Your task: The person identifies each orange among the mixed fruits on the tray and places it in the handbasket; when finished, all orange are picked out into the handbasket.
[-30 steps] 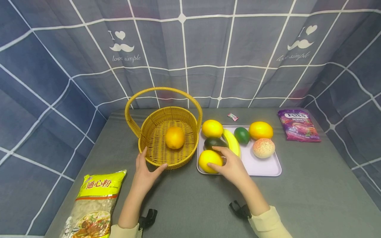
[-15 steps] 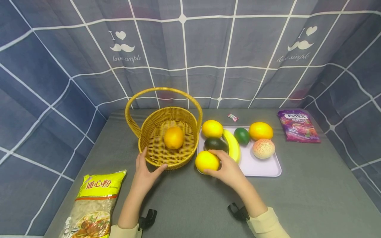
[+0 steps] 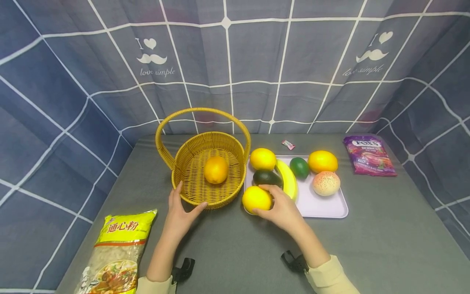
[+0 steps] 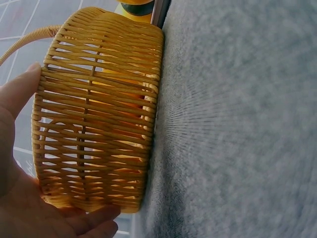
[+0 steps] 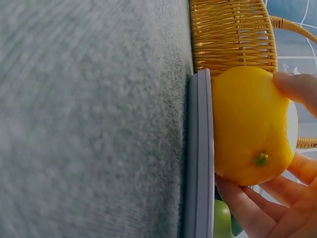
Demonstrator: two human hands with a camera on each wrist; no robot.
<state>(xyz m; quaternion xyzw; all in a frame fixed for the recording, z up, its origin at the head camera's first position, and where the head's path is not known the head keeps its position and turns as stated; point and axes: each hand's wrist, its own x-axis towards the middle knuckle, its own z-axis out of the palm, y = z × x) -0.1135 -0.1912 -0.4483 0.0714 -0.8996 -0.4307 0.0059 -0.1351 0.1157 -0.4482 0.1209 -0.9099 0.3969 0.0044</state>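
My left hand holds the front left side of a yellow wicker basket, thumb and fingers spread along its rim and outer wall. Inside the basket lies one orange. At the near left corner of a pale lilac tray, my right hand grips a yellow-orange orange between thumb and fingers. In the right wrist view this orange shows a green stem end and sits right at the tray's edge. A dark avocado and a banana lie just beyond that hand.
Also on the tray are another yellow fruit, a green fruit, an orange-yellow oval fruit and a speckled peach. A wrapped candy, a purple candy bag and a pasta bag lie around.
My right hand has moved slightly left and its fingers have come round the near orange, which shifted a little left with it. The left hand and basket stay put.
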